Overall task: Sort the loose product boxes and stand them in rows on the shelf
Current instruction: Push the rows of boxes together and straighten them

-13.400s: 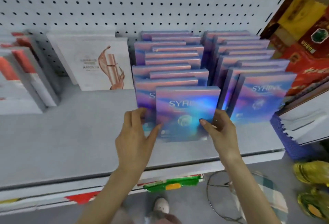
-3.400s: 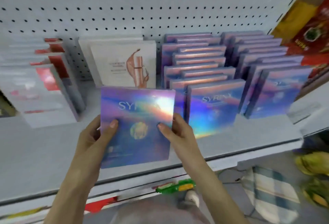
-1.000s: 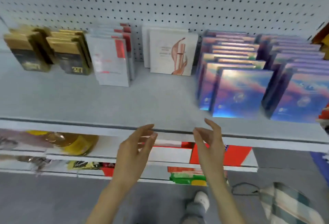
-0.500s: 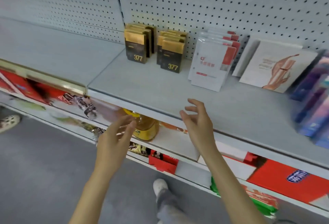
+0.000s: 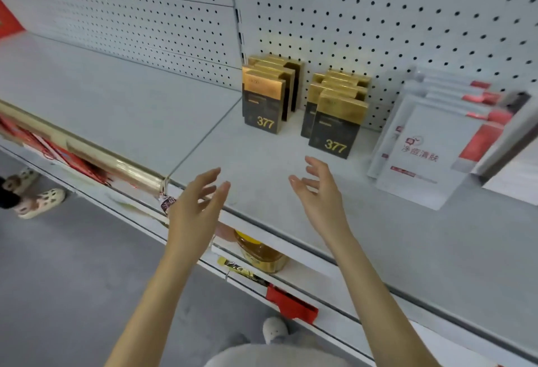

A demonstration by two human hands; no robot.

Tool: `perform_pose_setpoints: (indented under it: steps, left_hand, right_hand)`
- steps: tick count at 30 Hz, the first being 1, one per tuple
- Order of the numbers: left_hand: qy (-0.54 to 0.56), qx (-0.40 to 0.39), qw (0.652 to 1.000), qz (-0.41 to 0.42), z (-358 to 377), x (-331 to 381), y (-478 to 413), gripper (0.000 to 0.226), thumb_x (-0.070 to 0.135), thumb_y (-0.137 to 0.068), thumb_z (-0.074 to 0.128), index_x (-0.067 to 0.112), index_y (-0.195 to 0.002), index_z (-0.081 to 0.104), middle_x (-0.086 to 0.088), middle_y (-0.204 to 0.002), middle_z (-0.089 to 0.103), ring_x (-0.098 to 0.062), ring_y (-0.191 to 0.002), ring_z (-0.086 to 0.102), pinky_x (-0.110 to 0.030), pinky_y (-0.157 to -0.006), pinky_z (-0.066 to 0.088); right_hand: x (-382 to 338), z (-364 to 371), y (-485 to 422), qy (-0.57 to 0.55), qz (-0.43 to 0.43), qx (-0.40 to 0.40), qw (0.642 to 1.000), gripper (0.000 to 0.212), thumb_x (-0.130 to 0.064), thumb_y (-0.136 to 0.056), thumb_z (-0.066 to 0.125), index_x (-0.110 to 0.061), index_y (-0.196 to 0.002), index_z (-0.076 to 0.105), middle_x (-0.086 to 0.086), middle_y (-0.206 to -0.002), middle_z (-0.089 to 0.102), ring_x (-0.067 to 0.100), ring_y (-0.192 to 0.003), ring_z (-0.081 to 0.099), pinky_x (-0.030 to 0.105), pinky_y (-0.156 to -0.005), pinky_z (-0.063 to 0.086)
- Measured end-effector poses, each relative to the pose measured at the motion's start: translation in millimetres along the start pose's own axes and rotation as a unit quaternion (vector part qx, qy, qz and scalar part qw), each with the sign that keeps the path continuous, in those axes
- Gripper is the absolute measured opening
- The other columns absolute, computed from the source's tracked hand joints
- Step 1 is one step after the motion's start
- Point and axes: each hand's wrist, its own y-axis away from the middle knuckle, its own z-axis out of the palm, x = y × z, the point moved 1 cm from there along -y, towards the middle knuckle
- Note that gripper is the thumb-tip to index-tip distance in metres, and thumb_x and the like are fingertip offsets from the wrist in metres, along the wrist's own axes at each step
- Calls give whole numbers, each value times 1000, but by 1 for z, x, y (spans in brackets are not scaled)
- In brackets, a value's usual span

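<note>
Above the matte grey shelf (image 5: 262,168), left hand (image 5: 195,209) and right hand (image 5: 320,194) hover spread and empty; glossy black-gold boxes (image 5: 263,101) stand upright in rows against pegboard (image 5: 378,17).

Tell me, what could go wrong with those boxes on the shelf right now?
Both hands, left hand and right hand, are open and empty near the gold boxes. A careless bump might topple those standing rows like dominoes. The white boxes lean back, so a nudge could make them slide on the shelf.
</note>
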Motion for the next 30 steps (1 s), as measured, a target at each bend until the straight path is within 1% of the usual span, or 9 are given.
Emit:
perform_pose_setpoints:
  steps: [3, 6, 11, 16, 20, 22, 24, 27, 30]
  left_hand:
    - [16, -25, 1000, -9, 2, -10, -25, 47, 48, -86, 55, 33, -131, 53, 7, -132, 54, 10, -108, 53, -19, -93, 43]
    - [40, -28, 999, -13, 2, -16, -64, 55, 51, -83, 56, 35, -135, 48, 10, -139, 48, -5, -124, 46, -34, -104, 42]
    - [104, -83, 991, -23, 19, -27, -151, 53, 36, -91, 59, 31, -141, 41, 7, -143, 44, -12, -127, 46, -26, -95, 37]
    - [124, -193, 973, -14, 42, -41, -220, 67, 40, -90, 59, 35, -148, 26, 9, -153, 30, -11, -137, 35, -28, -105, 32]
    - [139, -264, 955, -10, 67, -46, -257, 76, 42, -89, 60, 38, -150, 15, 11, -157, 19, -10, -143, 22, -29, -111, 25]
    - [184, -292, 938, 6, 78, -41, -269, 77, 39, -90, 61, 38, -150, 14, 11, -157, 22, -8, -143, 22, -32, -113, 26]
    - [231, -311, 921, 44, 89, -35, -279, 70, 27, -94, 59, 30, -151, 18, 6, -152, 35, -5, -138, 35, -27, -108, 38]
    - [230, -324, 915, 67, 103, -29, -293, 70, 37, -90, 57, 23, -150, 23, 5, -146, 43, -4, -133, 41, -21, -103, 41]
    - [210, -323, 920, 75, 112, -31, -303, 85, 48, -81, 59, 18, -151, 21, 5, -144, 45, -3, -131, 42, -21, -104, 41]
  right_hand:
    - [-6, 15, -26, -11, 14, 4, 1000, 54, -31, -94, 59, -29, -142, 35, -2, -145, 40, 10, -124, 45, 21, -93, 35]
    - [-11, 34, -54, -25, 36, 3, 999, 60, -32, -94, 59, -29, -146, 29, -3, -151, 33, 11, -134, 38, 25, -102, 33]
    - [-10, 65, -110, -56, 73, 33, 995, 72, -40, -93, 57, -30, -151, 16, -7, -159, 18, 10, -143, 24, 30, -109, 26]
    - [-6, 96, -155, -72, 61, 117, 989, 79, -46, -92, 54, -34, -152, 4, -12, -161, 3, 9, -147, 8, 30, -117, 15]
    - [-5, 108, -176, -30, 42, 160, 986, 84, -62, -86, 50, -37, -152, 4, -15, -161, 6, -2, -142, 7, 30, -118, 14]
    - [-4, 111, -184, -23, 37, 178, 983, 88, -74, -81, 46, -40, -151, 4, -17, -161, 8, 0, -146, 9, 38, -121, 16]
    - [0, 112, -189, -17, 37, 182, 983, 92, -79, -78, 42, -39, -152, 3, -19, -160, 9, 0, -146, 10, 40, -121, 17]
    - [5, 110, -192, -36, 38, 174, 983, 89, -72, -82, 43, -39, -153, 0, -26, -157, 11, -11, -142, 10, 24, -117, 17]
    - [8, 105, -199, -58, 48, 164, 984, 85, -59, -86, 47, -41, -151, -5, -35, -148, 21, -28, -127, 19, 2, -99, 24]
